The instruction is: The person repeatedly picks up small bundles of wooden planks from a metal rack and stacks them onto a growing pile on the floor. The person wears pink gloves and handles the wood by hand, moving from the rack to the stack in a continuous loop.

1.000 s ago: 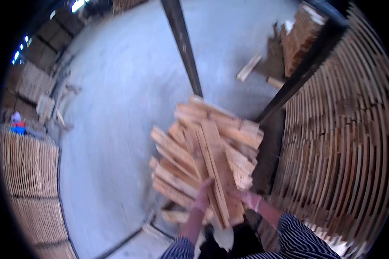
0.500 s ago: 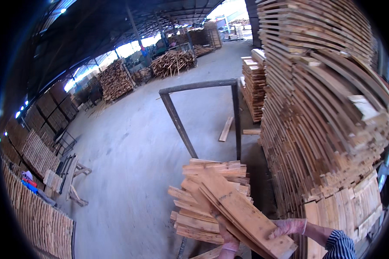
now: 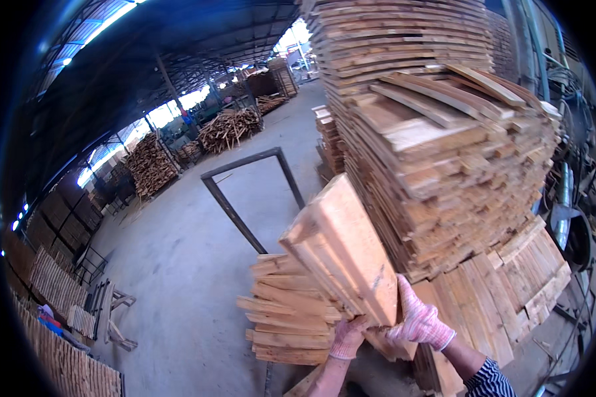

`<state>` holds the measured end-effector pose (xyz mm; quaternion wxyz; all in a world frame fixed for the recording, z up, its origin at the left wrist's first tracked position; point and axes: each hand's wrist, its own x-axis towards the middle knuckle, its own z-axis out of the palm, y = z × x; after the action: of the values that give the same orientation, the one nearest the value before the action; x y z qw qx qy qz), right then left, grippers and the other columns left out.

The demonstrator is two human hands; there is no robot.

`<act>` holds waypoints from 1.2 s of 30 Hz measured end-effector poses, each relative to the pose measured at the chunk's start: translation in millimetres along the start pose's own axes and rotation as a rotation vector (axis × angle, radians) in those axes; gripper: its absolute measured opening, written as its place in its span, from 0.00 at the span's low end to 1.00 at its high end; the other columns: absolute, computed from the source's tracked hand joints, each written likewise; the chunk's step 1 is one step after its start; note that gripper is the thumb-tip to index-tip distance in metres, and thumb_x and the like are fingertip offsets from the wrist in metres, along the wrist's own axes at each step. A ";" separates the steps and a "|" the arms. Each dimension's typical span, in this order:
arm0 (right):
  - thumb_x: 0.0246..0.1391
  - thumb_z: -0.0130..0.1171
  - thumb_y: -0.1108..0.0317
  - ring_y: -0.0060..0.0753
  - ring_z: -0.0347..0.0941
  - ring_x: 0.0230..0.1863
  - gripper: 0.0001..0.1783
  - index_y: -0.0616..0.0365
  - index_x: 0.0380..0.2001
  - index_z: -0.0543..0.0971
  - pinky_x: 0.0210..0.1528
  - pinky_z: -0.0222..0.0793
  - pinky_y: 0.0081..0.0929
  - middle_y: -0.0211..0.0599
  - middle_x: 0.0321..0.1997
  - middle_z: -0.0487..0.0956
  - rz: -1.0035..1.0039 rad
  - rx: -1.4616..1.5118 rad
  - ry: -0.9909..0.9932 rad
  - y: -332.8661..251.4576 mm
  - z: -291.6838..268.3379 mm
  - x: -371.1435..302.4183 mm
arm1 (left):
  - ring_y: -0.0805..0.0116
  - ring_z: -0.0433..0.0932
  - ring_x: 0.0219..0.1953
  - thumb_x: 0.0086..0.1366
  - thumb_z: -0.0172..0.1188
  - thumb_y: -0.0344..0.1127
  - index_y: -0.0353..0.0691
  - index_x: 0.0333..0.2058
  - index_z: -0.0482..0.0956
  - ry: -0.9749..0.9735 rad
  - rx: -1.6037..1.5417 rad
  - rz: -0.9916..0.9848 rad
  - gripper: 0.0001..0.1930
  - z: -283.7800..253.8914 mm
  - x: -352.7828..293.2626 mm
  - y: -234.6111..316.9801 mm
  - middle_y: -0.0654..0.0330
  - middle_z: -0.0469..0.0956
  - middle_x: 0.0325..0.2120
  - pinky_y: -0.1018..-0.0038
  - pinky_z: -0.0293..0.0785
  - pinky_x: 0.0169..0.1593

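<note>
Between my two gloved hands is a bundle of several wooden boards, tilted so that its far end points up and away. My left hand grips the bundle's near end from the left and below. Around its right edge close the fingers of my right hand, the thumb lying up along the side. Both gloves are pink and white knit. Just left of the bundle, a pile of loose boards lies on a cart with a dark metal frame handle. Right of my right hand is a low layer of boards.
A tall stack of boards rises close on the right. Hoses and metal parts crowd the far right. Concrete floor stretches to the left. Wood heaps stand farther back, and a wooden trestle is at the left.
The bundle has swung from lying across the pile to standing tilted upward, lifted by both hands. The view has turned right, showing more of the tall stack and the low board layer.
</note>
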<state>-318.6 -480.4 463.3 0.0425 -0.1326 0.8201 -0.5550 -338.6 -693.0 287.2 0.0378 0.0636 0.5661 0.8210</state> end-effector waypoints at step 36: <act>0.50 0.66 0.37 0.53 0.72 0.57 0.51 0.47 0.73 0.63 0.59 0.73 0.44 0.56 0.57 0.72 0.624 -0.223 0.150 281.8 -282.8 -275.2 | 0.49 0.67 0.66 0.66 0.55 0.67 0.43 0.70 0.60 0.047 -0.392 -0.502 0.44 368.6 -73.4 -246.7 0.50 0.65 0.67 0.53 0.67 0.69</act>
<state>-163.4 -55.0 289.8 0.1352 0.1619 0.8776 -0.4305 -214.3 -274.1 181.5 0.2375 -0.1054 0.3960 0.8807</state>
